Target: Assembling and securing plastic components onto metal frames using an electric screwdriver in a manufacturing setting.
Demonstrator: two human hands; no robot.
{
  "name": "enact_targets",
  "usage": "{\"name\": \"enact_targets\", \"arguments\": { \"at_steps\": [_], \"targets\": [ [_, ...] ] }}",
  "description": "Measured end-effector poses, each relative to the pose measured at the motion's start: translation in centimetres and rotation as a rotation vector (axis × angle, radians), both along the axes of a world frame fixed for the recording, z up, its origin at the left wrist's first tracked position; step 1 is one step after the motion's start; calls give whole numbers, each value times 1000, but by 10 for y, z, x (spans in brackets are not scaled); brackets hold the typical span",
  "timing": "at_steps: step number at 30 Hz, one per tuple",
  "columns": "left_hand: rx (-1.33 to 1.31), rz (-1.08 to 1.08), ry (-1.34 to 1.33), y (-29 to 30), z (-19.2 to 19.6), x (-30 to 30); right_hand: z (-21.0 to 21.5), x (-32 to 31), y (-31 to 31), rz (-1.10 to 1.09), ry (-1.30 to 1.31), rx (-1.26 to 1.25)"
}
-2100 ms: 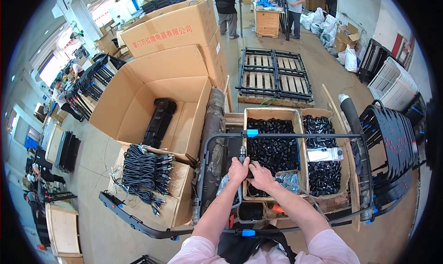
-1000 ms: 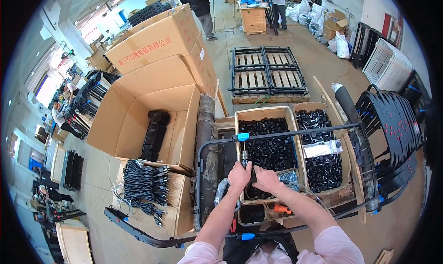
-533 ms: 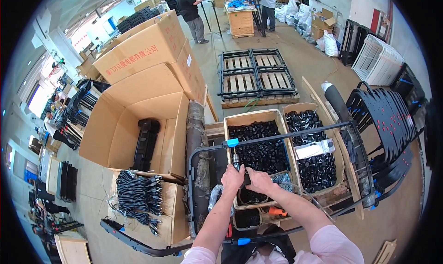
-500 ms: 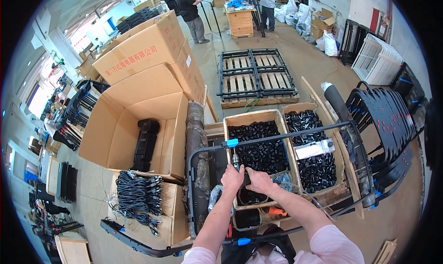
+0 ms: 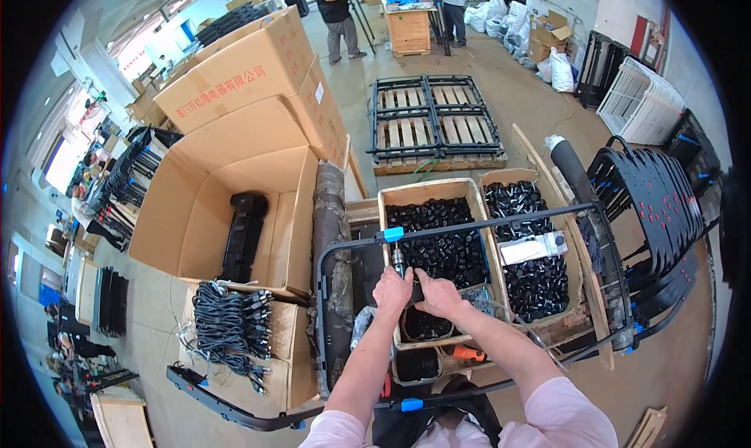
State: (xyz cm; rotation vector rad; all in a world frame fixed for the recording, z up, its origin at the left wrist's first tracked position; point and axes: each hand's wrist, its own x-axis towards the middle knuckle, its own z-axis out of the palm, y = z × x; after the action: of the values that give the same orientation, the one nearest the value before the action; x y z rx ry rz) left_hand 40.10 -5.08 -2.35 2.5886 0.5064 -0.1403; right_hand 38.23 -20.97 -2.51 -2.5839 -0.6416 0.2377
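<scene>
Both hands are closed around a power screwdriver (image 5: 400, 262), its metal nose pointing away from me. My left hand (image 5: 392, 289) wraps its front part, and my right hand (image 5: 436, 293) grips it from the right; between them they hide most of its body. The driver's tip meets the far bar of a black tubular frame (image 5: 501, 220) close to a blue clip (image 5: 393, 234). A second blue clip (image 5: 411, 405) sits on the frame's near bar. Beneath the frame, a wooden bin (image 5: 387, 205) holds many black knob-like parts (image 5: 450, 252).
Right of it stands another bin (image 5: 490, 183) of black parts with a white packet (image 5: 532, 249) on top. Bundled black cables (image 5: 227, 323) lie on a carton at left, before a large open cardboard box (image 5: 180, 221). A pallet with black frames (image 5: 434, 123) is ahead; two people stand beyond.
My hands and the driver have shifted only slightly. The view has tipped a little, and a person in the background has changed stance.
</scene>
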Motion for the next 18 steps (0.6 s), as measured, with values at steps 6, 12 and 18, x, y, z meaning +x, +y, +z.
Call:
{"name": "enact_targets", "arguments": {
  "at_steps": [6,12,18],
  "targets": [
    [15,-8,0,0,-2,7,0,1,3,6,1,-38],
    [-6,-25,-24,3,-1,-1,4,-9,8,1,-27,54],
    [-2,-42,-15,5,-4,-5,14,-15,10,8,-28,39]
  ]
}}
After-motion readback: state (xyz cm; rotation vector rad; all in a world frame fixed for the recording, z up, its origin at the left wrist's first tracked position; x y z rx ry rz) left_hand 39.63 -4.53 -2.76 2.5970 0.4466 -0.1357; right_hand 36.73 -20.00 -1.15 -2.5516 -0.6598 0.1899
